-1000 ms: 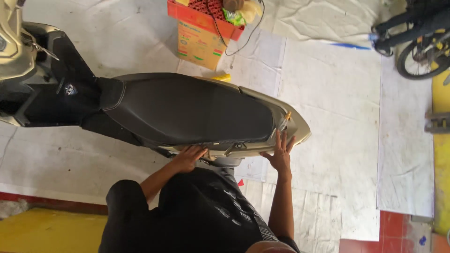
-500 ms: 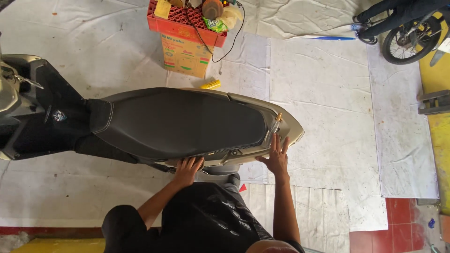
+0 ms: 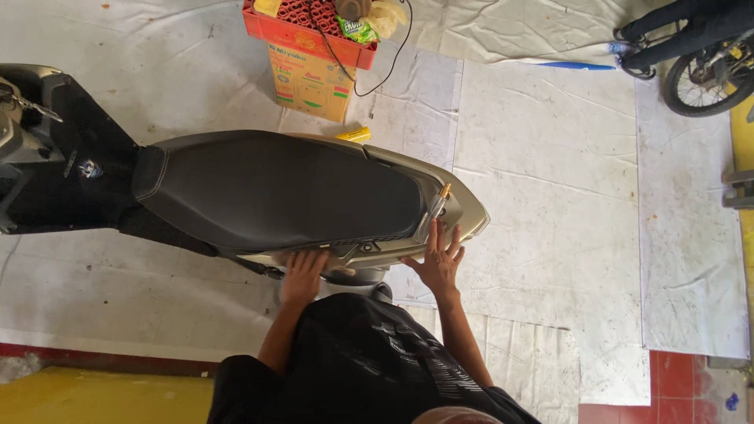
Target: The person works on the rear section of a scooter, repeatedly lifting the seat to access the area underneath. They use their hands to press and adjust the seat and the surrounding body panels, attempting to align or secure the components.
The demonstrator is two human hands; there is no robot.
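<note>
Two hands flat — left hand (image 3: 302, 271) | right hand (image 3: 438, 259) | beige scooter panel (image 3: 377, 253)

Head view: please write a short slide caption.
Left hand and right hand press on a scooter's grey side panel.

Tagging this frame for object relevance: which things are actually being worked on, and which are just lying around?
In hand:
- left hand and right hand, flat on the scooter's grey side panel
- black seat
- tail cowl

Lying about:
- red crate on cardboard box
- yellow tube
- blue pen
- bicycle wheel
</note>
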